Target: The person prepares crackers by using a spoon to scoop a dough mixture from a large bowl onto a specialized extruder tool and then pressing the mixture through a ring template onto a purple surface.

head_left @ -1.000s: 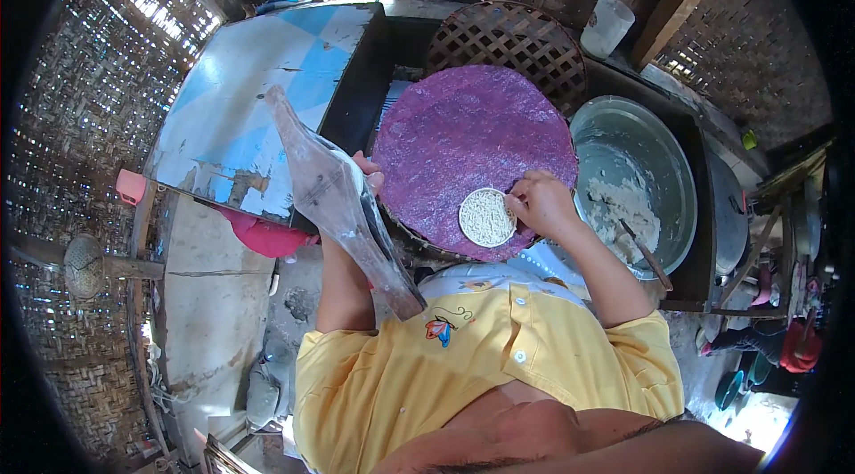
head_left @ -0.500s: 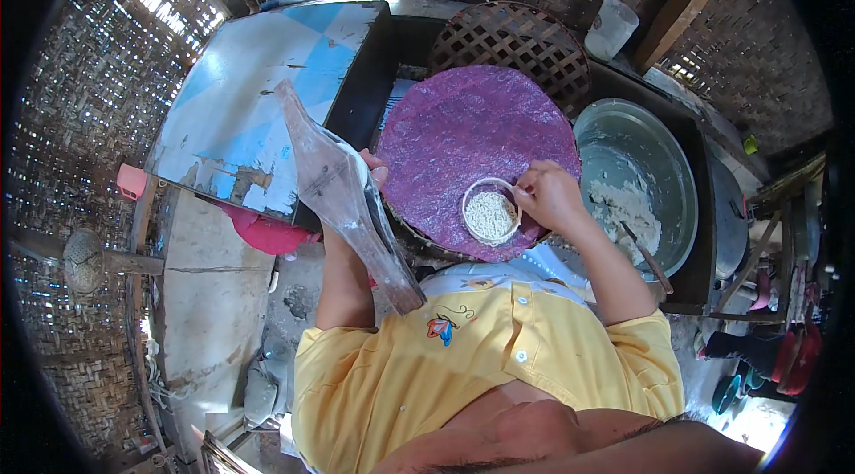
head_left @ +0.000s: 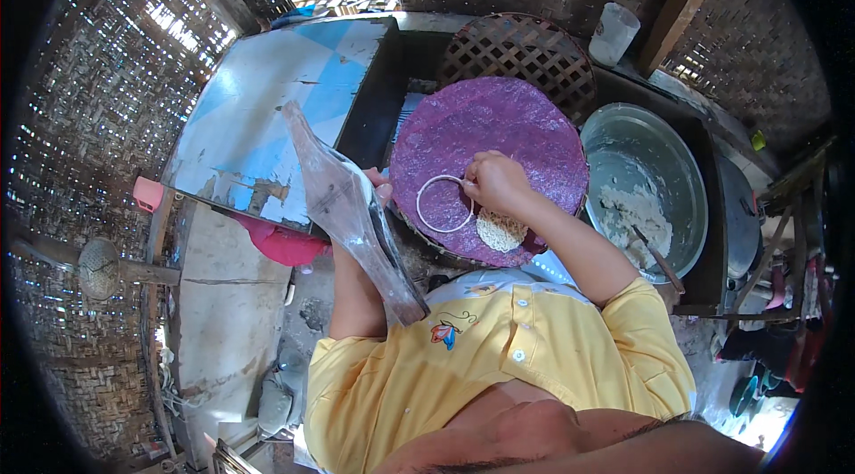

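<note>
Our right hand (head_left: 495,182) pinches the thin white ring (head_left: 443,204) on the purple round tray (head_left: 499,122), beside the pale cake (head_left: 500,230); light, stiff, held by its rim. Our left hand (head_left: 378,192) grips a wooden paddle (head_left: 349,207).

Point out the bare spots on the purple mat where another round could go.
The purple mat is bare across its far half, toward the lattice tray. Its near edge is crowded: the right hand holds a white ring beside a pale round; the left hand grips a wooden paddle.
</note>
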A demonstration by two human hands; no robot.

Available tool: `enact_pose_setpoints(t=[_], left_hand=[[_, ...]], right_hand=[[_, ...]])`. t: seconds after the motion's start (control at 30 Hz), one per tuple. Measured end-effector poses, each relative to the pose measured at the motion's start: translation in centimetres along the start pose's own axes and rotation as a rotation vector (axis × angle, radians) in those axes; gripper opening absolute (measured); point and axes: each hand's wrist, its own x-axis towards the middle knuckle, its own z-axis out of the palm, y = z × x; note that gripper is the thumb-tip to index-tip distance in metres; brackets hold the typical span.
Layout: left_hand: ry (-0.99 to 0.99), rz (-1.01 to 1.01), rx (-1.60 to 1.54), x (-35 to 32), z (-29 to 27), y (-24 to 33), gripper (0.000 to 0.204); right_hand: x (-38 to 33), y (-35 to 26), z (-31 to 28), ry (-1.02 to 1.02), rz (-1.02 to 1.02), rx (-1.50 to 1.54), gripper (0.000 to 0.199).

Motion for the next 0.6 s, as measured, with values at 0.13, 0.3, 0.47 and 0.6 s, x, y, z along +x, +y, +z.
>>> enact_pose_setpoints(t=[0.13,0.3,0.47,0.6], left_hand=[[0.011,-0.052,-0.001,0.0,-0.2,0.2,0.016],[0.009,-0.071,0.2,0.2,1.3,0.9,0.016],[-0.033,0.177,0.302,0.0,5.2,3.8,0.017],[-0.201,0.808,0.98,0.0,10.6,6.7,0.015]], right_hand=[[-0.4,0.4,-0.2,-0.024,0.017,-0.036,0.018],[-1.2,0.9,-1.0,-0.038,0.027,-0.072,0.024],[-2.0,-0.5,-6.6,0.334,-0.05,-0.026,0.043],[-2.1,-3.6,-13.9,0.52,-0.198,0.13,0.051]])
